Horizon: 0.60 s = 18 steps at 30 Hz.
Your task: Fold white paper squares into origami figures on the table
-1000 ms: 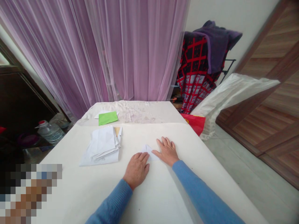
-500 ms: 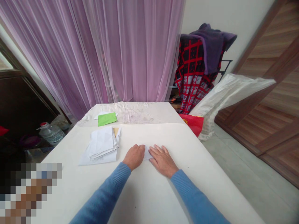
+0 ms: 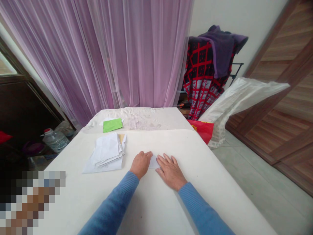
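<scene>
A small folded white paper lies on the white table covering, partly hidden between my hands. My left hand rests beside its left edge with the fingers curled down and touching it. Its right edge meets the fingertips of my right hand, which lies flat with the fingers spread. Both sleeves are blue knit. To the left of my left hand sits a loose stack of folded white papers. Beyond it lies a green paper sheet.
A plastic water jug stands on the floor left of the table. A red bag and a white plastic sack sit beyond the right side. A red-patterned cloth hangs behind, and a sheer purple curtain fills the back.
My hands have moved closer together around the small paper, covering more of it. My right hand has shifted toward me and my left hand to the right.
</scene>
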Tool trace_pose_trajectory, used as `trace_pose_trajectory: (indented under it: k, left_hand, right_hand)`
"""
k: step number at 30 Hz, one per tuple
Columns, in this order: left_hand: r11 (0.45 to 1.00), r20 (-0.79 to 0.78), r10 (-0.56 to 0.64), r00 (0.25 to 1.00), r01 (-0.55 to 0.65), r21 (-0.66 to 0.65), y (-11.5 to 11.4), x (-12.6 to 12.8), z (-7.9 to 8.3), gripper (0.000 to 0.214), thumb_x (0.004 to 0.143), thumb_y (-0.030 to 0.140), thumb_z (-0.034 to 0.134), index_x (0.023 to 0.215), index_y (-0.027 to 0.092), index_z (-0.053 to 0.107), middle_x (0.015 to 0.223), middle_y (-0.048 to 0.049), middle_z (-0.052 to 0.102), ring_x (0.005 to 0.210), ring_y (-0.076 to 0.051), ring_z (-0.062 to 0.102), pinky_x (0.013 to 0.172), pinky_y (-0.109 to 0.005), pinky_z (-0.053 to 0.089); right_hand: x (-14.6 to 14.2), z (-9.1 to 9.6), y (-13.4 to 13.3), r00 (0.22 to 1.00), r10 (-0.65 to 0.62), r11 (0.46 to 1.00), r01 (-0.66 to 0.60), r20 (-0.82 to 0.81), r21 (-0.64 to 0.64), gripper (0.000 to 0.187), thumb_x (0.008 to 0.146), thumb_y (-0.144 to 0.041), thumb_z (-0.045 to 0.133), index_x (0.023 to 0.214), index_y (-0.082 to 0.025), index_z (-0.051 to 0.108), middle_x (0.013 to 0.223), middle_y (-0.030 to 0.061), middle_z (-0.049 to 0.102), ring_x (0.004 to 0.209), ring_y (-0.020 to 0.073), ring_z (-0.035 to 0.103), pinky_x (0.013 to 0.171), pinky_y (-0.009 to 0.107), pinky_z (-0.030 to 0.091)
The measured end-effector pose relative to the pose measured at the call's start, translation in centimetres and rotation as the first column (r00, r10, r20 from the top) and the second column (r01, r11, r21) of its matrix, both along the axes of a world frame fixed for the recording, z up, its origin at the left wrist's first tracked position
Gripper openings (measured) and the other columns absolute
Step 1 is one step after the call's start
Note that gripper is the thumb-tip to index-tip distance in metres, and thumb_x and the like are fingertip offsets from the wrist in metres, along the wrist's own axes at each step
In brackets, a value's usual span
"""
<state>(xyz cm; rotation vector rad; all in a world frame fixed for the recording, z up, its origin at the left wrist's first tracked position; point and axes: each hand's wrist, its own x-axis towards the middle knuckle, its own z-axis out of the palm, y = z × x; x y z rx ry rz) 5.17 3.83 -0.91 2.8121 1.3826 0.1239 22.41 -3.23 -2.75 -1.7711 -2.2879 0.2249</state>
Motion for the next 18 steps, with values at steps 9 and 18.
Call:
trace_pose_trajectory:
  k: [9, 18]
  left_hand:
    - [0.997, -0.007, -0.032, 0.999, 0.032, 0.070, -0.5, -0.3, 0.3, 0.032, 0.092, 0.011, 0.040, 0.115, 0.019, 0.059, 0.124, -0.0079, 0.064, 0.093, -0.022, 0.060, 0.083, -0.036, 0.050]
    - [0.997, -0.005, 0.021, 1.000, -0.020, 0.079, -0.7, 0.7, 0.6, 0.019, 0.092, 0.023, 0.046, 0.106, 0.018, 0.059, 0.112, -0.0095, 0.066, 0.094, -0.024, 0.059, 0.079, -0.037, 0.049]
  right_hand:
    - [-0.6, -0.7, -0.3, 0.997, -0.069, 0.997, 0.069, 0.016, 0.043, 0.049, 0.097, -0.042, 0.037, 0.140, -0.022, 0.046, 0.149, 0.0084, 0.042, 0.141, 0.0271, 0.029, 0.113, 0.052, 0.017]
    - [-0.8, -0.1, -0.6, 0.989, -0.148, 0.985, 0.146, 0.021, 0.088, 0.044, 0.097, -0.039, 0.039, 0.133, -0.019, 0.053, 0.145, 0.0093, 0.048, 0.138, 0.0280, 0.034, 0.112, 0.051, 0.022]
